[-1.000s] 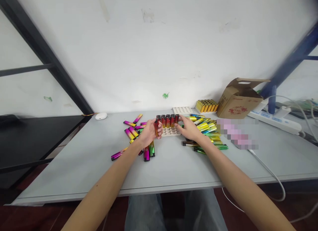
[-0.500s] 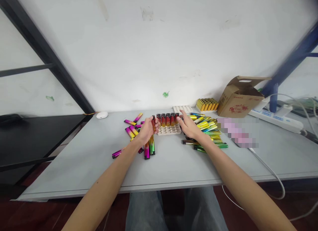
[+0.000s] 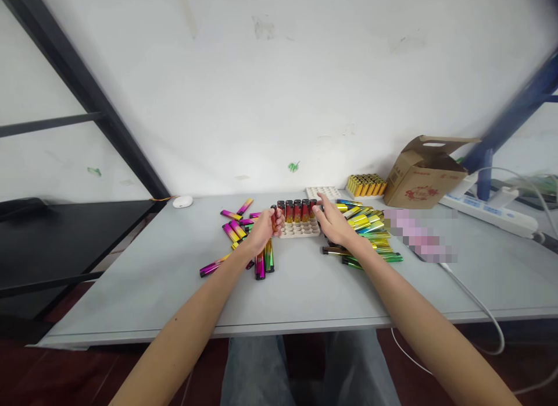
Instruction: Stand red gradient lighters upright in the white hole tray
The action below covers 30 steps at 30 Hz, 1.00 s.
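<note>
My left hand (image 3: 267, 227) is closed around a red lighter (image 3: 274, 220), held upright at the left edge of a white tray with holes (image 3: 299, 231). In that tray stands a row of several red-to-gold lighters (image 3: 297, 210) with black tops. At the right end of this row is my right hand (image 3: 330, 220), its thumb and forefinger spread apart. The thumb is close to the last lighter; whether they touch I cannot tell. Loose purple-and-yellow lighters (image 3: 231, 231) lie around my left hand, while a pile of yellow and green lighters (image 3: 370, 231) lies beside my right.
Behind stand another white tray (image 3: 322, 192) and a tray full of yellow lighters (image 3: 367, 185). An open cardboard box (image 3: 429, 185) and a white power strip (image 3: 492, 211) are at the back right. A white case (image 3: 182, 202) lies at the back left of the grey table (image 3: 165, 278).
The view has shifted slightly. My left hand keeps its grip on the red lighter, which sits a touch lower. My right hand stays in about the same place.
</note>
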Each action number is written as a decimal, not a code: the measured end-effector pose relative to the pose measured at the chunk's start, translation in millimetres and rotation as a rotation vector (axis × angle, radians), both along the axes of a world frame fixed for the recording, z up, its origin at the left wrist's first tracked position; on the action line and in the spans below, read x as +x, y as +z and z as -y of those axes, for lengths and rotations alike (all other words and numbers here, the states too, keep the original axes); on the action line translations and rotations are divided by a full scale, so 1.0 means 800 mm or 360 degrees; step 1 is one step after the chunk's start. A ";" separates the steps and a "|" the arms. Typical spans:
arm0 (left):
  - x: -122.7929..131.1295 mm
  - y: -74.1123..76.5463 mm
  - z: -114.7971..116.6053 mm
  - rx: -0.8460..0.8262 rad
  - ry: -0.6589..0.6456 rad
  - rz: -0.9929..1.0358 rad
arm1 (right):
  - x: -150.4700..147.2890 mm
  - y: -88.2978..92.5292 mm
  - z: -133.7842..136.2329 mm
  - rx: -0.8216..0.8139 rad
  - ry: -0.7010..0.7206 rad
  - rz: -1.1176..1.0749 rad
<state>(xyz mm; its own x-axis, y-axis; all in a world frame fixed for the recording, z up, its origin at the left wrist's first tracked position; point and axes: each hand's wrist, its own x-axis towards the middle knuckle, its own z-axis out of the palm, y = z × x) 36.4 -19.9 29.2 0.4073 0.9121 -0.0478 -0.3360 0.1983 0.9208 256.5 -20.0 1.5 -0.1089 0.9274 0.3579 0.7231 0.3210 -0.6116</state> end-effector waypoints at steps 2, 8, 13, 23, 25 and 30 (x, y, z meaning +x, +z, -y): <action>0.000 -0.001 0.001 0.0004 -0.0033 0.0020 | 0.000 0.000 0.000 0.0012 -0.0001 0.0005; 0.001 -0.003 0.004 0.0009 -0.0128 0.0078 | -0.001 -0.002 -0.001 0.0015 -0.0009 0.0055; -0.003 -0.007 0.003 -0.0031 -0.0318 0.0193 | -0.003 -0.003 -0.002 0.0018 0.0001 0.0101; -0.007 -0.007 0.005 -0.0169 -0.0563 0.0300 | -0.002 -0.006 -0.004 0.0064 0.0018 0.0147; -0.006 -0.005 0.006 -0.0189 -0.0566 0.0302 | -0.002 -0.006 -0.005 0.0078 0.0022 0.0144; -0.007 -0.001 0.009 -0.0204 -0.0508 0.0299 | -0.002 -0.006 -0.004 0.0079 0.0010 0.0126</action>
<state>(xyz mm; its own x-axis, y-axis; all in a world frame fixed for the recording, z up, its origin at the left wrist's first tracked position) 30.9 -26.7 28.2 0.6820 0.7295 -0.0510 -0.3990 0.4297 0.8100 255.1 -16.8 -3.4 -0.1447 0.9079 0.3933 0.7664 0.3542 -0.5358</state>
